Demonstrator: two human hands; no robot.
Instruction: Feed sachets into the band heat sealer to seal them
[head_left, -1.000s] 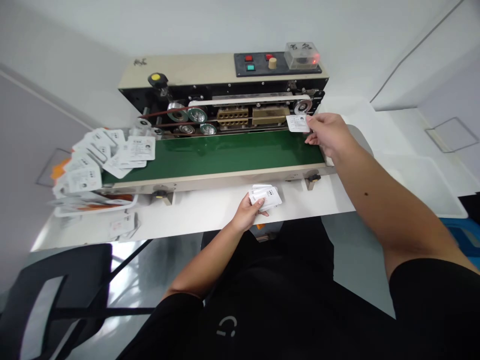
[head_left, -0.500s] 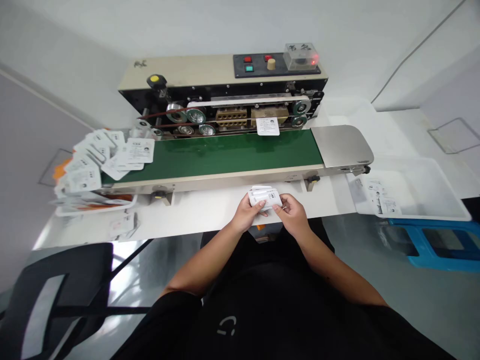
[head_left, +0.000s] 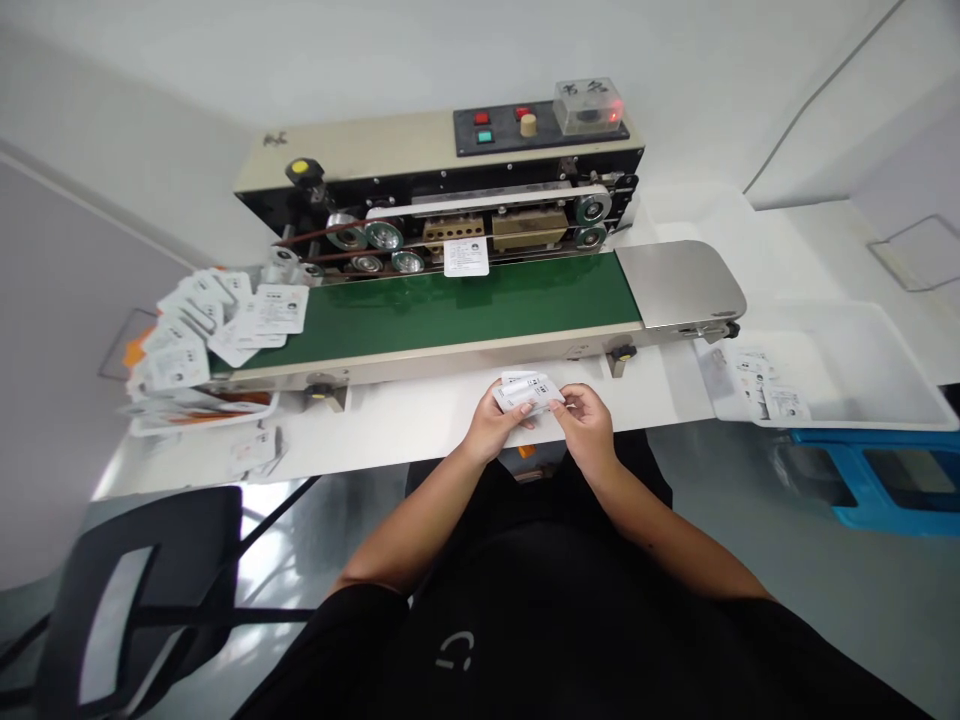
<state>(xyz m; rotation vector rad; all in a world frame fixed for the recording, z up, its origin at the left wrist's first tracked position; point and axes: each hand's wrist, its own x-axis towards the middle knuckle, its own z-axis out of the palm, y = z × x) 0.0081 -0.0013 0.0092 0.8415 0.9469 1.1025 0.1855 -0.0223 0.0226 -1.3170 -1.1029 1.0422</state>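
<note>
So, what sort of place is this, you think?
Probably a small packaging workshop: a beige-and-black band sealing machine with a green conveyor belt, flat white printed packets lying beside it, and a white plastic bin holding more.

smooth paper sachets (head_left: 525, 390), matt green belt (head_left: 465, 305), brushed steel plate (head_left: 679, 285), plastic tray (head_left: 862, 370)

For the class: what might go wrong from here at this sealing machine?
Sachets heaped at the green conveyor's left end could bunch up and snag newly arriving ones. The loose stack of sachets between the left hand and right hand might slip and scatter.
</note>
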